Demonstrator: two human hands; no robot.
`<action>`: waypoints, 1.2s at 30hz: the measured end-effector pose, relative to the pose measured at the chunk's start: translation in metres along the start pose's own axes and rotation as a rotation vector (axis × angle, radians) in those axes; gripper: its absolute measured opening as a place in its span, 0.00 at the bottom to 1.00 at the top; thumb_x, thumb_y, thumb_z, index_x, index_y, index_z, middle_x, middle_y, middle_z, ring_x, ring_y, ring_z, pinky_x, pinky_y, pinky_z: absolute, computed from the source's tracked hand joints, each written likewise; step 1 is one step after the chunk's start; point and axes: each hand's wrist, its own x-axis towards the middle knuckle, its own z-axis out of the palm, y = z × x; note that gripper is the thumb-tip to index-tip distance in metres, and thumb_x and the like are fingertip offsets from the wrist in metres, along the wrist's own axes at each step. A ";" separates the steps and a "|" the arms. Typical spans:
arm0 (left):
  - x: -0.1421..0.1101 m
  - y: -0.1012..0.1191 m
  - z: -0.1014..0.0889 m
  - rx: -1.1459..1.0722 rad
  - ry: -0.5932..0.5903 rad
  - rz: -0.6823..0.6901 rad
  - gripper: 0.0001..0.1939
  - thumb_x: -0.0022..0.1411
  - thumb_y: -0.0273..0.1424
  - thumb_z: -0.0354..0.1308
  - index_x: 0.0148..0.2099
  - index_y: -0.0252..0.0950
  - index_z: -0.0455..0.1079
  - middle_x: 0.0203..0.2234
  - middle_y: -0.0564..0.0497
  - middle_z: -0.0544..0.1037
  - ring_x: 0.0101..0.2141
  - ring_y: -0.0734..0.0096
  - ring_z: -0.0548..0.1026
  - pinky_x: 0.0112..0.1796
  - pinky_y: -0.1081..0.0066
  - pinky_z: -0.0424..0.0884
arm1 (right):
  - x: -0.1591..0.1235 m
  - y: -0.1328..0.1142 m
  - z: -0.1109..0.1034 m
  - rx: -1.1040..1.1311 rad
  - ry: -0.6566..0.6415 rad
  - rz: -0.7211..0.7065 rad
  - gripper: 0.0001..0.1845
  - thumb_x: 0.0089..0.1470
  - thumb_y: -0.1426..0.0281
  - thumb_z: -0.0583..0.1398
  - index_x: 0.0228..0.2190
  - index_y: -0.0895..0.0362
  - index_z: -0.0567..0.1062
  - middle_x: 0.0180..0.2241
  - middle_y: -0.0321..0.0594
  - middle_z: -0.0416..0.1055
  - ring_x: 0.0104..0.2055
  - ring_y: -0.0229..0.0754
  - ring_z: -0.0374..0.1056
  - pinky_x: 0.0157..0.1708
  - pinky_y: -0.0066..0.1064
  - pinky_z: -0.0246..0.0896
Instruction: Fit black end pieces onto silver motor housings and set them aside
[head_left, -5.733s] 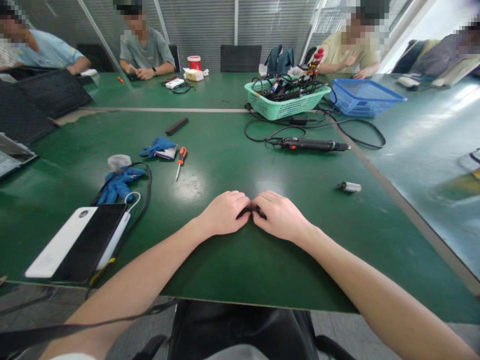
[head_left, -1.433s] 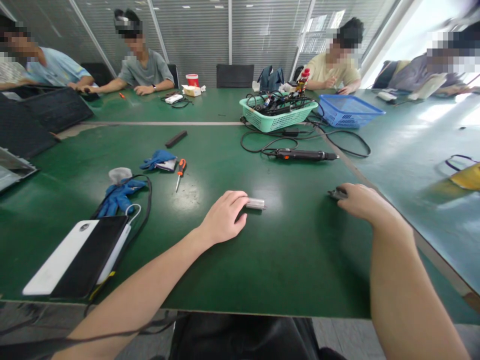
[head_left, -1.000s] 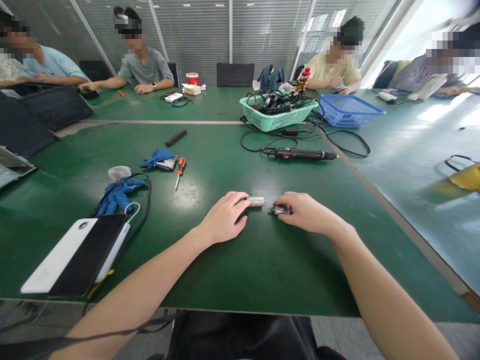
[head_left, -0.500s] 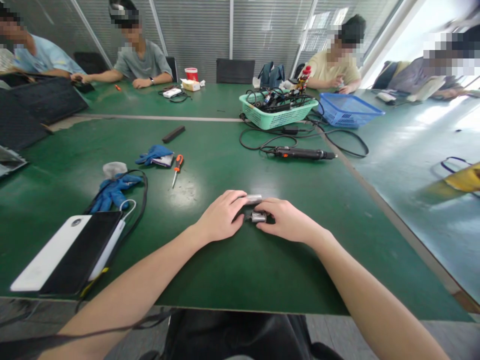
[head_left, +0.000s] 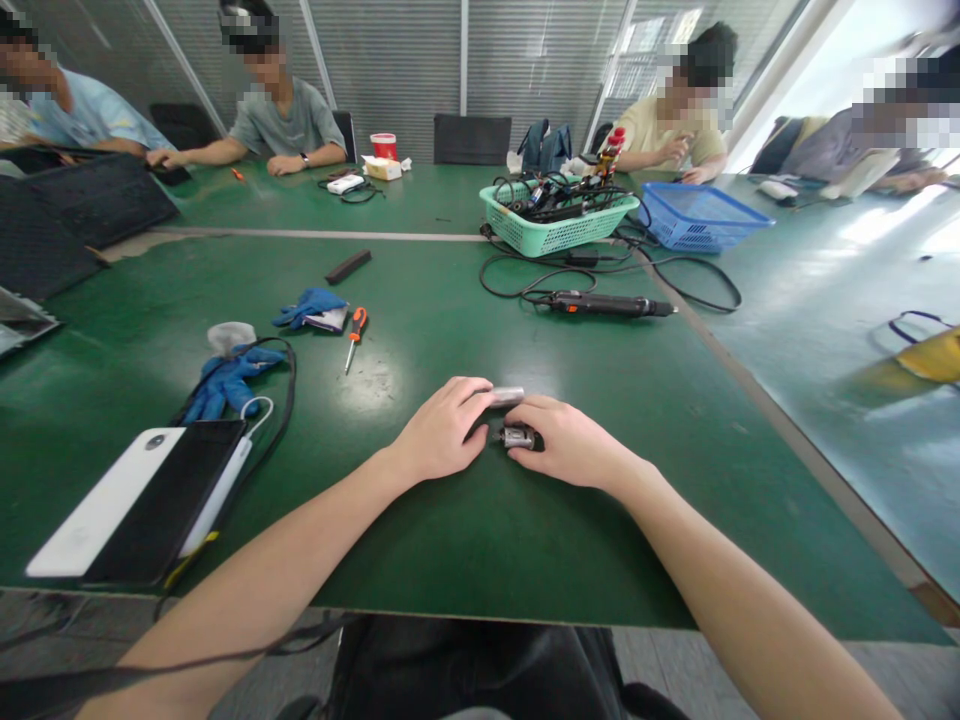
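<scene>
My left hand rests on the green table, its fingertips curled over one end of a smooth silver metal cylinder. The thumb lies apart from that cylinder. Just to the right, my right hand grips a small motor-like metal cylinder with a thin dark tip pointing left. Its thumb is below and its fingers above. This piece lies slightly nearer to me than the silver cylinder, and the two look apart. The fingers hide part of both pieces.
An orange-handled screwdriver, blue gloves and a power bank-like white and black device lie left. Behind are a corded electric screwdriver, a green basket of tools and a blue basket. Several people sit around.
My right hand picked up the motor-like piece at the right and brought it left, beside my left hand. My left hand stayed on the silver cylinder. Little differs over the last half second.
</scene>
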 end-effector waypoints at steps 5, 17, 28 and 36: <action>0.000 0.001 -0.001 0.017 0.025 0.017 0.20 0.64 0.24 0.53 0.58 0.35 0.66 0.54 0.41 0.70 0.55 0.56 0.69 0.57 0.54 0.71 | 0.001 0.002 0.002 0.004 0.005 -0.004 0.10 0.55 0.68 0.64 0.40 0.54 0.75 0.44 0.44 0.74 0.47 0.50 0.71 0.46 0.40 0.66; -0.003 0.001 0.000 0.093 -0.135 0.066 0.09 0.65 0.34 0.56 0.43 0.35 0.71 0.37 0.45 0.75 0.41 0.59 0.71 0.43 0.59 0.70 | 0.001 0.000 0.003 0.014 0.013 -0.025 0.11 0.55 0.68 0.64 0.41 0.54 0.75 0.44 0.44 0.74 0.46 0.49 0.71 0.45 0.39 0.66; 0.000 0.000 0.000 0.076 -0.195 0.055 0.10 0.65 0.36 0.58 0.44 0.35 0.72 0.38 0.45 0.75 0.41 0.60 0.72 0.43 0.61 0.71 | 0.000 -0.001 0.001 0.014 0.011 -0.051 0.09 0.56 0.69 0.63 0.40 0.55 0.75 0.43 0.45 0.75 0.46 0.50 0.70 0.46 0.39 0.65; 0.003 0.003 -0.002 0.063 -0.207 0.052 0.10 0.66 0.35 0.57 0.44 0.35 0.73 0.37 0.45 0.75 0.40 0.60 0.72 0.42 0.61 0.71 | -0.012 0.023 -0.033 0.144 -0.051 0.088 0.15 0.57 0.67 0.61 0.47 0.53 0.76 0.39 0.39 0.79 0.37 0.42 0.73 0.40 0.33 0.67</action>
